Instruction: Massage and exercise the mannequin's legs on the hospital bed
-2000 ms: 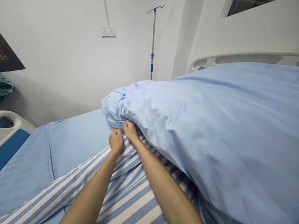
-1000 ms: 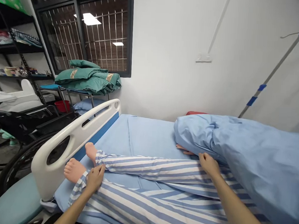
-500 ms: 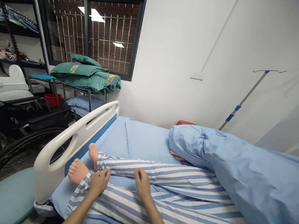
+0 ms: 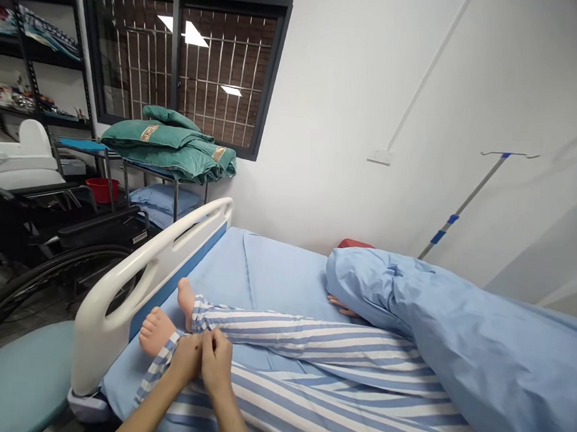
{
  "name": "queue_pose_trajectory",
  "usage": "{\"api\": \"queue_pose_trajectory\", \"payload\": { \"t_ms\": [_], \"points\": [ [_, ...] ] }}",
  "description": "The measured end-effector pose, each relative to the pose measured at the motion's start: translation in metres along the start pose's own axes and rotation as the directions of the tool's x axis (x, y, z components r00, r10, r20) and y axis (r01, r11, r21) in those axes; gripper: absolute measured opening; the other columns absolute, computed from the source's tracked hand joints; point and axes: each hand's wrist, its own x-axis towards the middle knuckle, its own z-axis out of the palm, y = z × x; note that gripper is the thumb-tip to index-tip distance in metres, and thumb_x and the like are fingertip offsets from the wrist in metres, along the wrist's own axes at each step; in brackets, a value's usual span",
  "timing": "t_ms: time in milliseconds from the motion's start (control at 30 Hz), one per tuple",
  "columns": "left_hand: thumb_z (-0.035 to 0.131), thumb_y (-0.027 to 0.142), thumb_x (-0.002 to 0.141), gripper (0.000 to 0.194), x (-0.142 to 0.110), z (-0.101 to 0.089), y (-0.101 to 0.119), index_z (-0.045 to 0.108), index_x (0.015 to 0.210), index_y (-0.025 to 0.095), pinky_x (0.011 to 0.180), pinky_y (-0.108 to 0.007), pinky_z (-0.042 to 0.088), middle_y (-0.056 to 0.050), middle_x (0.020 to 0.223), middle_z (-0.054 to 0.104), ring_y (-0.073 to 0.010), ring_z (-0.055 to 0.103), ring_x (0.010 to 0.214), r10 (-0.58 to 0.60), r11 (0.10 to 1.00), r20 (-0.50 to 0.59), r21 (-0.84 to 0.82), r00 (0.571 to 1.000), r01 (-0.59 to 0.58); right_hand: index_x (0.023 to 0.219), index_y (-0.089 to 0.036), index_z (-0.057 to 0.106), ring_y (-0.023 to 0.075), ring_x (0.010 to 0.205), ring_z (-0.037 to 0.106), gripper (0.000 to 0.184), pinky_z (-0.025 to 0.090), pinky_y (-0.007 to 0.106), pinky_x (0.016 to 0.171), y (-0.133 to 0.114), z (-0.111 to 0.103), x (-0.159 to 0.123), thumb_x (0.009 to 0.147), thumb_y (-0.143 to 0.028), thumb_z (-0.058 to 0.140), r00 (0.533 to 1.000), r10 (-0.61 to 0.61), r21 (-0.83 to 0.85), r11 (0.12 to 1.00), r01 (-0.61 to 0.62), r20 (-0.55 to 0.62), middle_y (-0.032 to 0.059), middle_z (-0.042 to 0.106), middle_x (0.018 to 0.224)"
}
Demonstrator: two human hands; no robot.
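A figure in blue-and-white striped trousers (image 4: 310,335) lies on a bed, and its two bare feet, like a manikin's, point at the footboard. Over the near ankle, my left hand (image 4: 188,356) is closed on the striped cloth close to the cuff. My right hand (image 4: 217,361) is right beside it, knuckles up and fingers curled; what they hold, if anything, is hidden. The near foot (image 4: 157,332) sticks out left of my hands, with the far foot (image 4: 185,303) just beyond. A light blue quilt (image 4: 438,323) covers the figure's upper part, and some fingers show under its edge.
The white footboard (image 4: 112,290) rises at the left. Past it stand a wheelchair (image 4: 87,230) and a pale green stool seat (image 4: 24,376). Green folded bedding (image 4: 175,144) lies on a rack under the window. An IV pole (image 4: 465,204) leans at the right.
My right hand has moved left along the leg and now meets my left hand at the near ankle. The left hand has stayed about there. The view has shifted slightly.
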Motion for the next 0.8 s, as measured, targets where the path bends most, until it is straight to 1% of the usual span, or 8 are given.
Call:
{"api": "queue_pose_trajectory", "payload": {
  "t_ms": [200,333,400,500,600,667,733,800],
  "points": [
    [0.03,0.015,0.084,0.035,-0.002,0.0,-0.005,0.064,0.085,0.014,0.073,-0.031,0.043,-0.01,0.09,0.069,-0.022,0.063,0.082,0.0,1.0,-0.036,-0.023,0.999,-0.001,0.06,-0.02,0.051,0.0159,0.05,0.051,0.034,0.024,0.027,0.05,0.017,0.024,-0.013,0.089,-0.031,0.035,0.992,0.011,-0.187,0.982,-0.034,-0.126,0.0018,0.058,0.053],
    [0.033,0.016,0.083,0.031,-0.003,0.001,-0.004,0.064,0.081,0.016,0.072,-0.032,0.043,-0.01,0.087,0.069,-0.0218,0.062,0.079,-0.042,0.998,-0.044,-0.055,0.998,0.04,0.057,-0.021,0.048,0.0151,0.049,0.049,0.035,0.024,0.027,0.05,0.016,0.021,-0.009,0.088,-0.031,0.037,0.993,0.02,-0.13,0.991,-0.035,-0.113,0.0003,0.056,0.052],
    [0.036,0.017,0.081,0.027,-0.001,0.0,-0.003,0.063,0.081,0.016,0.073,-0.033,0.043,-0.01,0.086,0.069,-0.0219,0.062,0.078,-0.072,0.987,-0.06,-0.151,0.996,0.062,0.054,-0.02,0.045,0.0142,0.049,0.047,0.036,0.025,0.026,0.049,0.018,0.019,-0.004,0.087,-0.032,0.038,0.986,0.065,-0.057,0.996,-0.074,-0.151,-0.0006,0.053,0.05],
    [0.036,0.028,0.083,0.026,0.006,-0.005,0.0,0.059,0.076,0.016,0.069,-0.029,0.043,-0.007,0.074,0.066,-0.0177,0.059,0.071,-0.146,0.864,-0.14,-0.5,0.979,0.057,0.052,-0.02,0.043,0.0131,0.049,0.044,0.038,0.028,0.024,0.049,0.022,0.02,0.004,0.087,-0.035,0.037,0.973,0.14,0.1,0.987,-0.123,-0.186,-0.001,0.051,0.049],
    [0.036,0.047,0.083,0.039,0.011,-0.008,0.01,0.046,0.059,0.018,0.052,-0.023,0.038,0.002,0.05,0.049,-0.0119,0.047,0.052,-0.313,0.564,-0.161,-0.824,0.936,0.047,0.054,-0.019,0.046,0.0129,0.051,0.045,0.041,0.029,0.024,0.05,0.025,0.021,0.008,0.088,-0.038,0.034,0.977,0.155,0.173,0.976,-0.129,-0.145,-0.0002,0.052,0.052],
    [0.039,0.054,0.079,0.042,0.011,-0.005,0.019,0.04,0.055,0.019,0.048,-0.022,0.035,0.005,0.046,0.041,-0.0105,0.042,0.047,-0.435,0.415,-0.146,-0.908,0.888,0.053,0.054,-0.019,0.047,0.0132,0.051,0.045,0.041,0.029,0.024,0.051,0.024,0.021,0.009,0.088,-0.039,0.034,0.974,0.163,0.174,0.975,-0.135,-0.155,0.0001,0.053,0.052],
    [0.041,0.054,0.078,0.041,0.007,0.002,0.025,0.044,0.057,0.019,0.051,-0.022,0.038,0.004,0.049,0.046,-0.0114,0.046,0.05,-0.491,0.414,-0.173,-0.909,0.854,0.054,0.054,-0.019,0.045,0.0134,0.051,0.045,0.04,0.029,0.025,0.051,0.022,0.019,0.009,0.087,-0.039,0.036,0.967,0.182,0.176,0.973,-0.15,-0.179,-0.0001,0.051,0.051],
    [0.04,0.051,0.079,0.038,0.003,0.01,0.028,0.05,0.062,0.019,0.056,-0.024,0.04,0.001,0.054,0.053,-0.0132,0.05,0.055,-0.456,0.539,-0.237,-0.84,0.858,0.055,0.053,-0.019,0.042,0.0129,0.051,0.043,0.039,0.03,0.024,0.051,0.021,0.017,0.009,0.086,-0.04,0.037,0.963,0.199,0.195,0.967,-0.163,-0.181,-0.0009,0.049,0.051]
  ]
}}
